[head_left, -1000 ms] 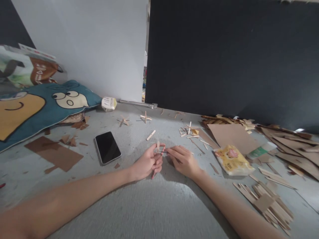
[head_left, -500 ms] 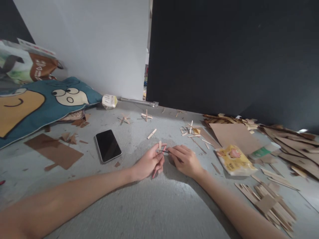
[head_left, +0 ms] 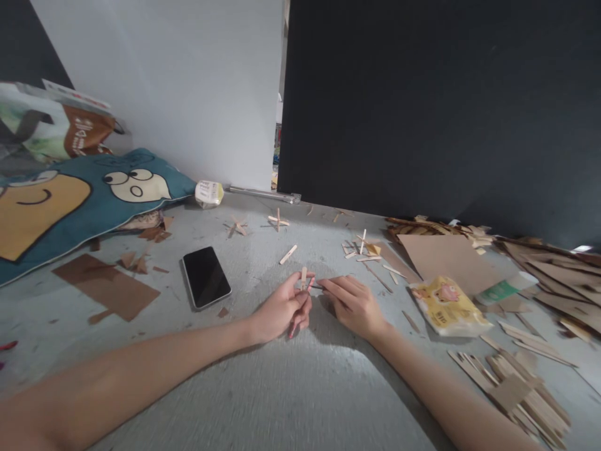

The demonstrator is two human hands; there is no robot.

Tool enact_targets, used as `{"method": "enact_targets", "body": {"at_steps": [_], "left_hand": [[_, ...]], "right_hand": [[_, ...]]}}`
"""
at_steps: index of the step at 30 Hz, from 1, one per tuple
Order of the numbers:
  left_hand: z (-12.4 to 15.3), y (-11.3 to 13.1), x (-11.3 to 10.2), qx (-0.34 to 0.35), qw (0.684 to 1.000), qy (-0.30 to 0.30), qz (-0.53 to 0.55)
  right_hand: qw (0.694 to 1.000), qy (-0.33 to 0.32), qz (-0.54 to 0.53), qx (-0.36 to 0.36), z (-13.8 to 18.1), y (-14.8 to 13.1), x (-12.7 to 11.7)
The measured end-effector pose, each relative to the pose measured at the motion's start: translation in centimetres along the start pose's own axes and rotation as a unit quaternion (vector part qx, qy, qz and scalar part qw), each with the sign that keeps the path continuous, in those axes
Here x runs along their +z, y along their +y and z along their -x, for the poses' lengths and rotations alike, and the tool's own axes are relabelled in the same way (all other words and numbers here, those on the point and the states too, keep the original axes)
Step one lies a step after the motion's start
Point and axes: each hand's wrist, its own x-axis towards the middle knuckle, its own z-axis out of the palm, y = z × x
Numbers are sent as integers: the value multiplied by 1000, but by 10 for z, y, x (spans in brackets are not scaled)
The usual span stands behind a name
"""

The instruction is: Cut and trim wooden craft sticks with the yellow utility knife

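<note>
Both of my hands rest together on the grey surface (head_left: 300,388) at the middle of the view. My left hand (head_left: 282,308) is closed, pinching a short wooden stick (head_left: 303,276) that stands upright between its fingers, with a thin red-tipped piece poking out below the palm. My right hand (head_left: 357,305) is closed too, its fingertips pressing a thin dark tool (head_left: 317,287) against the stick. The two hands nearly touch at the fingertips.
A black phone (head_left: 205,277) lies left of my hands. Brown cardboard pieces (head_left: 107,290) and a blue cartoon cushion (head_left: 70,200) are farther left. Loose sticks (head_left: 361,250), a yellow packet (head_left: 448,307), cardboard sheets (head_left: 446,257) and a stick bundle (head_left: 521,391) lie to the right. A dark panel (head_left: 441,106) stands behind.
The hands keep the same grip on the stick and tool. The view has shifted slightly, so everything sits a little to the right.
</note>
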Motion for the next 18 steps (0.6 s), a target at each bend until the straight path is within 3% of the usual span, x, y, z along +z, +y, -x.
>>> {"method": "enact_targets", "body": {"at_steps": [8,18], "left_hand": [[0,4,2,-4,1000,0,14],[1,3,1,-2,1000,-5,12]], "right_hand": [[1000,-27,-15,-4,-1,-1,-2],[1000,-11,-14,14,0,0,-1]]}}
